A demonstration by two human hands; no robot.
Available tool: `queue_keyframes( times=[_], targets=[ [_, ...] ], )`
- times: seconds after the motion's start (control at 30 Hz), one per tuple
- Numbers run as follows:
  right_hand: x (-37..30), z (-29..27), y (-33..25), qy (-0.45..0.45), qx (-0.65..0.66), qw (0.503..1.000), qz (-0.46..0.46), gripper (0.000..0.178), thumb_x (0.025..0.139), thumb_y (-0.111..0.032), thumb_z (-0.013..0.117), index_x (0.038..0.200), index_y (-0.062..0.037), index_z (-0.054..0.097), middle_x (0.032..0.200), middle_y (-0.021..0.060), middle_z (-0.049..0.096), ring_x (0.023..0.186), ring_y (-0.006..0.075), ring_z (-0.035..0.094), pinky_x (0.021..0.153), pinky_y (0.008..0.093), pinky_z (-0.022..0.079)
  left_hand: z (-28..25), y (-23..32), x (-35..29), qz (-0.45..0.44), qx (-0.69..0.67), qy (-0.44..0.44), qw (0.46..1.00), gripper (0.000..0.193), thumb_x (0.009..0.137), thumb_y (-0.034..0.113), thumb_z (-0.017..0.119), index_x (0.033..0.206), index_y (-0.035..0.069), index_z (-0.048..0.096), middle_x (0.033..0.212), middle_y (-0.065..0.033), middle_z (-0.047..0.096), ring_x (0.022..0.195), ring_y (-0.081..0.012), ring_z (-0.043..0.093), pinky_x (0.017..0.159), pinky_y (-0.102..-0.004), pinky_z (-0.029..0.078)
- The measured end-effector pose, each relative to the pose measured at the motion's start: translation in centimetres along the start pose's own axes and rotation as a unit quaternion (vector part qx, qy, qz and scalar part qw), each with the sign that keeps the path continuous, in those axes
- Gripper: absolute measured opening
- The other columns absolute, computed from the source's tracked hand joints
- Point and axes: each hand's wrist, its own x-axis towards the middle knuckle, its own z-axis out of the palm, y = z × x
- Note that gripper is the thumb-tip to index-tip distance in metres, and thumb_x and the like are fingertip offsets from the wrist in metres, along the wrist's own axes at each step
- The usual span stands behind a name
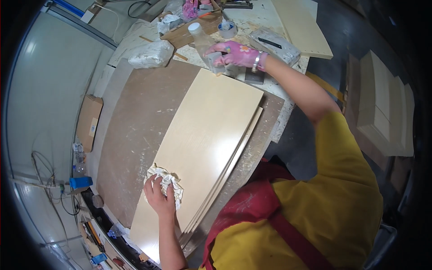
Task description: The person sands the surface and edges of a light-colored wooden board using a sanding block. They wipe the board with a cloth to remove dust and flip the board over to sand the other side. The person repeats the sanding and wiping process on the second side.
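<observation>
Boards [207, 130]: stacked on brown counter [130, 108], pointing lengthwise from lower left to upper right; at least three, judging by edges.
Left hand [157, 195]: bare, curled around one white cloth [176, 182] on top board, toward lower end.
Right hand [234, 53]: pink-gloved, gripping one clear bottle [203, 42], just beyond upper end.
Near bottle: one tape roll [227, 34], one black knife [270, 42].

Glove [237, 54] pink, flower-patterned; top panel [207, 117] pale cream with white glare; cloth [176, 183] off-white. Bottle cap [194, 29] white, small box [81, 182] blue. Worktop board [130, 117] grey-brown with pale speckling; shirt [344, 175] mustard yellow, apron [245, 198] dark red.
</observation>
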Motion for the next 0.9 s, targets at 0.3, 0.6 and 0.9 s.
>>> queue_keyframes(
  times=[0.3,0.6,0.9],
  targets=[
    [-16.0,-3.8,-4.8,-0.058,-0.009,0.997,0.051,0.043,0.083,-0.021,0.068,0.119,-0.0015,0.059,0.111,0.0075,0.061,0.103,0.0147,0.057,0.091,0.03,0.046,-1.7,-4.3,0.8,-0.054,0.004,-0.038,0.998,0.033,0.08,0.014,0.066,0.11,0.002,0.06,0.1,-0.0155,0.062,0.092,-0.0331,0.058,0.082,-0.0413,0.046],
    [-18.4,3.5,-1.2,0.39,0.106,0.913,-0.058,0.041,0.082,-0.01,0.071,0.117,0.0016,0.054,0.117,0.0073,0.058,0.109,0.0156,0.052,0.096,0.0274,0.039,-1.4,-8.1,-0.3,-0.122,-0.013,0.021,0.992,0.03,0.089,0.014,0.061,0.115,-0.001,0.059,0.101,-0.0158,0.065,0.086,-0.0287,0.063,0.076,-0.0363,0.048],
    [-18.9,11.0,-4.6,0.367,-0.098,0.925,0.006,0.041,0.08,-0.025,0.073,0.112,-0.0065,0.054,0.103,0.012,0.063,0.095,0.026,0.063,0.081,0.0369,0.051,-0.9,-7.8,-0.7,-0.117,0.011,0.051,0.992,0.031,0.09,0.015,0.06,0.117,-0.001,0.058,0.102,-0.017,0.065,0.092,-0.0306,0.062,0.081,-0.0367,0.047]
  ],
)
